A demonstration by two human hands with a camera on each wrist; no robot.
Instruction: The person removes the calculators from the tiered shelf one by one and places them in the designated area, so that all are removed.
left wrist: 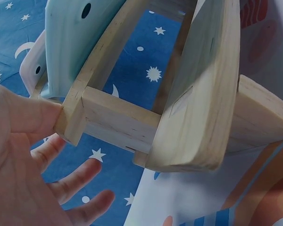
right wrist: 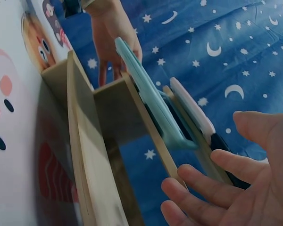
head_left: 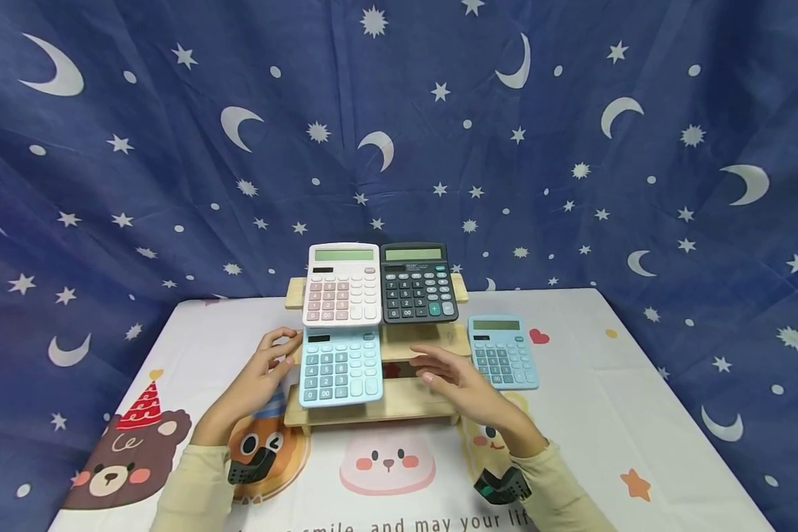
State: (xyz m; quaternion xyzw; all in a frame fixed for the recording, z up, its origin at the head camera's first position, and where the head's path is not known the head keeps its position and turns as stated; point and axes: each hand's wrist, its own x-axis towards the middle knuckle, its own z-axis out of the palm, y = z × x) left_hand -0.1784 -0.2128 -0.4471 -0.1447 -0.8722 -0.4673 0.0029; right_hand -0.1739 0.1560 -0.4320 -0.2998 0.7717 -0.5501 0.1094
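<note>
A tiered wooden rack (head_left: 399, 403) stands on the table. On its top tier a white calculator (head_left: 342, 284) and a black calculator (head_left: 417, 283) lean side by side. Below the white one, a light blue calculator (head_left: 341, 367) leans on the left of the middle tier. My left hand (head_left: 261, 380) is at the rack's left end. In the left wrist view its thumb (left wrist: 35, 115) touches the end of a wooden slat (left wrist: 75, 110), the other fingers loosely spread. My right hand (head_left: 459, 380) holds nothing, its fingers spread beside the middle tier to the right of that blue calculator.
A second light blue calculator (head_left: 503, 352) lies on the table to the right of the rack. The white tablecloth (head_left: 572, 428) has cartoon prints. A dark blue curtain (head_left: 425, 170) with moons and stars hangs behind.
</note>
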